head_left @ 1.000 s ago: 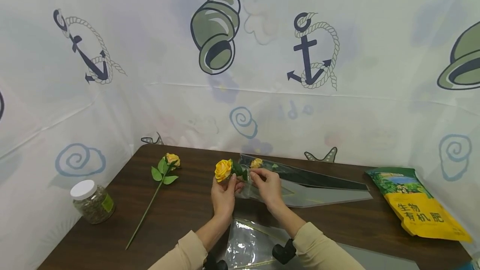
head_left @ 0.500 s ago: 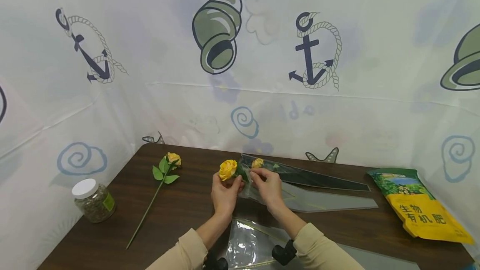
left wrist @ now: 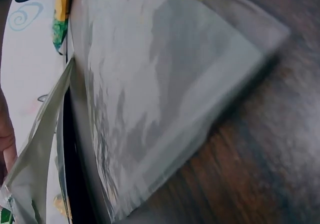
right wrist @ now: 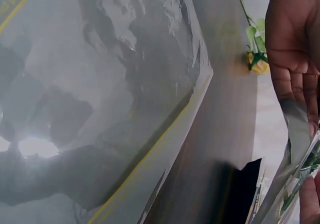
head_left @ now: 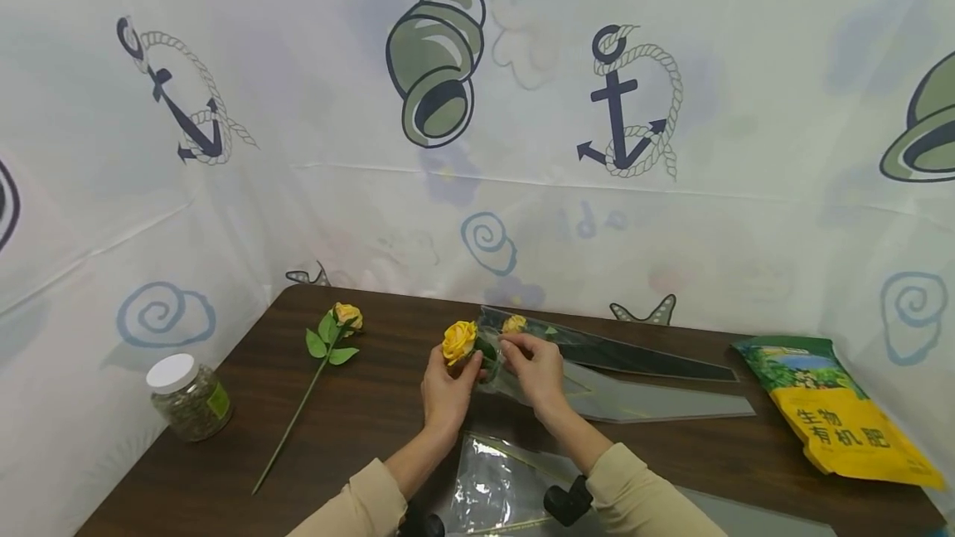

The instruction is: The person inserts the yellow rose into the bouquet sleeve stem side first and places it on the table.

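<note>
A yellow rose (head_left: 459, 342) with green leaves is in my left hand (head_left: 445, 392), whose thumb and fingers grip it just below the bloom. My right hand (head_left: 537, 367) pinches the opening edge of a clear and grey flower sleeve (head_left: 634, 400), right beside the rose. The rose's stem runs toward that sleeve and is mostly hidden by the hands and film. In the right wrist view, my left hand (right wrist: 292, 54) is at the upper right and the sleeve film (right wrist: 295, 134) passes between both hands. At the left wrist view's edge, my right hand (left wrist: 6, 139) shows partly.
Behind lies a sleeved rose (head_left: 515, 324) in dark wrap. Another flower sleeve (head_left: 492, 487) is flat in front. A loose yellow rose (head_left: 347, 317) and a white-lidded jar (head_left: 188, 398) stand left; a yellow-green bag (head_left: 836, 413) lies right. A patterned cloth (head_left: 358, 222) hangs behind the table.
My left hand has brought the rose slightly right, closer to my right hand. The held sleeve's far end has swung a little down and right. Camera view has shifted slightly.
</note>
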{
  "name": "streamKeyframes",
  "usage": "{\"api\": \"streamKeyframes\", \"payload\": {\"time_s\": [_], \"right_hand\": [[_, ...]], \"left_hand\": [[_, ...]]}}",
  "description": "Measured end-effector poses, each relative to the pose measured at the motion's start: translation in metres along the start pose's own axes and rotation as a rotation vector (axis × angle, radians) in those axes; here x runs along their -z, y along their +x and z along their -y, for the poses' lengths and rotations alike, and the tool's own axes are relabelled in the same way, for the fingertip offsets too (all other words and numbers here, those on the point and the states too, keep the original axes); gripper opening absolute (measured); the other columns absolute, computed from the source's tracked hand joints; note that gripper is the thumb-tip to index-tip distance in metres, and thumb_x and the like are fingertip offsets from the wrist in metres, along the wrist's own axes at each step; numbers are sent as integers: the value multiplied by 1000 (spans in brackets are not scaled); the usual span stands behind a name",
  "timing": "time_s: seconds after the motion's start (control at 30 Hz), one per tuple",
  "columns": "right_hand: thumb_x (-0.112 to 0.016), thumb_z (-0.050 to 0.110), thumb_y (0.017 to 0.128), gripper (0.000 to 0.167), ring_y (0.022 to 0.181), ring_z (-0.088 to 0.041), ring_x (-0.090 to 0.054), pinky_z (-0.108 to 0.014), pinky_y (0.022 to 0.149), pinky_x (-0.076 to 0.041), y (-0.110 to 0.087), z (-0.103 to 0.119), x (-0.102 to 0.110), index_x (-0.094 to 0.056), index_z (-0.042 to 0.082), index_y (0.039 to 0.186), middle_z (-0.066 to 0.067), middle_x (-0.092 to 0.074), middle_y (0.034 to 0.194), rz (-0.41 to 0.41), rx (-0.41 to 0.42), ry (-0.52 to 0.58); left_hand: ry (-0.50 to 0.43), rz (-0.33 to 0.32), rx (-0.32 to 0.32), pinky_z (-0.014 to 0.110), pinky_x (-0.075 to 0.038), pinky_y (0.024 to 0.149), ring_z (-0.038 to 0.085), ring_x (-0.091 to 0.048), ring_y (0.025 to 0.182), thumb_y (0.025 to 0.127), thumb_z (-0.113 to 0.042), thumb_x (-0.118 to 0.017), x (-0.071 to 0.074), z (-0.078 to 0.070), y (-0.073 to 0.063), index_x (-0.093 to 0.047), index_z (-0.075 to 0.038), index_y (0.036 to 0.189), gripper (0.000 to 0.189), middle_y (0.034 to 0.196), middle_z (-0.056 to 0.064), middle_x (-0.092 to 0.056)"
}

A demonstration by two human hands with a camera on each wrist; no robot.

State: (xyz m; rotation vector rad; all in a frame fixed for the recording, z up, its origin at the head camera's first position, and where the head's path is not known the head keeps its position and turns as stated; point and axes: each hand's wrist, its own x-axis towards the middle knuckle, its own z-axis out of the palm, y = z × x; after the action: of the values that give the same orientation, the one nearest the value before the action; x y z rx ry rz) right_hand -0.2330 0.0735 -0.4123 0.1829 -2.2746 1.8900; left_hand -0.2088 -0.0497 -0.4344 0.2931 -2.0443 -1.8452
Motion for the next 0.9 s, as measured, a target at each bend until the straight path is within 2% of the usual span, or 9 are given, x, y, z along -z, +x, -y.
{"api": "streamKeyframes", "payload": {"time_s": [0.17, 0.27, 0.37, 0.43, 0.53, 0.67, 0.8, 0.9], "right_hand": [[-63, 7, 89, 16, 77, -18, -66, -23, 66, -56, 0, 0, 1, -71, 0, 101, -15, -69, 95, 5, 11, -11], [-62, 4, 89, 17, 80, -27, -66, -27, 68, -57, -7, 17, 3, -69, -4, 101, -20, -68, 95, 8, 13, -7], [-60, 0, 90, 17, 84, -36, -65, -32, 70, -57, -13, 34, 4, -67, -9, 102, -25, -67, 95, 14, 13, -7], [-60, -1, 89, 17, 86, -38, -64, -32, 70, -57, -12, 32, 3, -67, -10, 102, -26, -67, 95, 17, 9, -12], [-61, 1, 89, 16, 83, -34, -65, -27, 67, -56, -5, 16, 0, -69, -7, 101, -23, -68, 95, 15, 22, -15], [-63, 6, 89, 16, 77, -24, -66, -20, 63, -54, 1, 3, -1, -71, -2, 100, -18, -70, 94, 7, 35, -31], [-64, 8, 89, 16, 75, -16, -65, -20, 63, -54, 2, 1, 1, -72, 0, 100, -15, -70, 92, -7, 46, -68], [-64, 8, 89, 15, 74, -14, -65, -21, 63, -54, 4, 1, 3, -72, 2, 100, -13, -70, 91, -18, 47, -87]], "left_hand": [[-34, 19, -50, 18, -51, 62, 32, -69, 75, 87, -14, -68, 4, -2, -1, -47, -9, 129, 47, 108, 15, -67], [-92, 25, -73, 24, -55, 62, 37, -68, 76, 87, -7, -66, 5, -7, -3, -44, -8, 132, 50, 116, 19, -62], [-117, 29, -95, 27, -56, 59, 34, -68, 71, 86, -3, -67, 5, -8, -3, -45, -8, 131, 50, 117, 20, -61], [-86, 25, -102, 27, -56, 56, 29, -68, 67, 84, -3, -68, 4, -9, -2, -47, -8, 129, 49, 113, 19, -63], [-15, 20, -124, 22, -53, 52, 18, -66, 61, 82, -5, -71, 2, -4, 1, -51, -10, 124, 47, 104, 16, -67], [58, 30, -147, 26, -54, 54, 19, -67, 61, 82, -9, -72, 2, -2, 2, -52, -8, 122, 45, 99, 15, -69], [137, 115, -158, 28, -56, 67, 22, -69, 80, 81, -18, -75, 6, -1, 2, -47, -9, 127, 55, 103, 14, -69], [178, 219, -185, 26, -54, 67, 20, -66, 82, 78, -19, -78, 10, 0, 3, -39, -8, 132, 67, 100, 12, -68]]}}
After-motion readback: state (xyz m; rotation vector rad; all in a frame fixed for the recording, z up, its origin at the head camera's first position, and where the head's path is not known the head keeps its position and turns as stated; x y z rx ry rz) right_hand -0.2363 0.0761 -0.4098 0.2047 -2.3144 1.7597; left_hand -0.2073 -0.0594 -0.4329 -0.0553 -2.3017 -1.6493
